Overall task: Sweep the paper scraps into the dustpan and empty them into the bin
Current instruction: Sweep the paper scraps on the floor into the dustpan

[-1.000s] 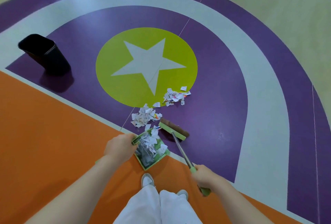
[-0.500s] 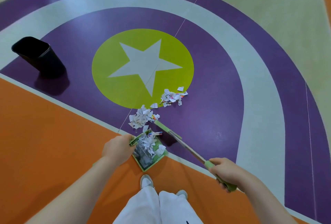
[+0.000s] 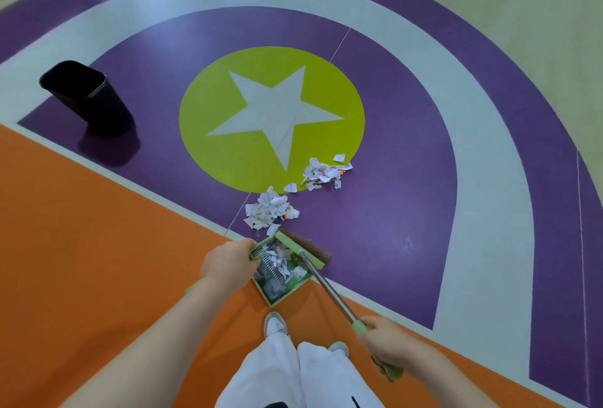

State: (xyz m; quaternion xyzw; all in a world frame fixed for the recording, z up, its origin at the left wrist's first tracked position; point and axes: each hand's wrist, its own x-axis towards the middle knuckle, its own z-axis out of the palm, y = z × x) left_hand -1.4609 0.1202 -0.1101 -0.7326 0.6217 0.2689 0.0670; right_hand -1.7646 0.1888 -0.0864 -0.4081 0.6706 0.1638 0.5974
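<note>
Bracing the dustpan (image 3: pixel 280 272) with our gripping left hand (image 3: pixel 228 264), our right hand (image 3: pixel 388 347) clasps the broom (image 3: pixel 301 249), drawing scraps (image 3: pixel 270 210) from twelve o'clock.

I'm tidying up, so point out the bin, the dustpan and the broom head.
bin (image 3: pixel 98 107), head view, on its dark side wall.
dustpan (image 3: pixel 275 300), head view, on its green rear rim.
broom head (image 3: pixel 298 249), head view, on its green bar.

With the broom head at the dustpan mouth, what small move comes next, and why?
Probably lift the broom past the nearer scrap pile and pull it toward the dustpan: that pile lies just beyond its mouth, unswept.
</note>
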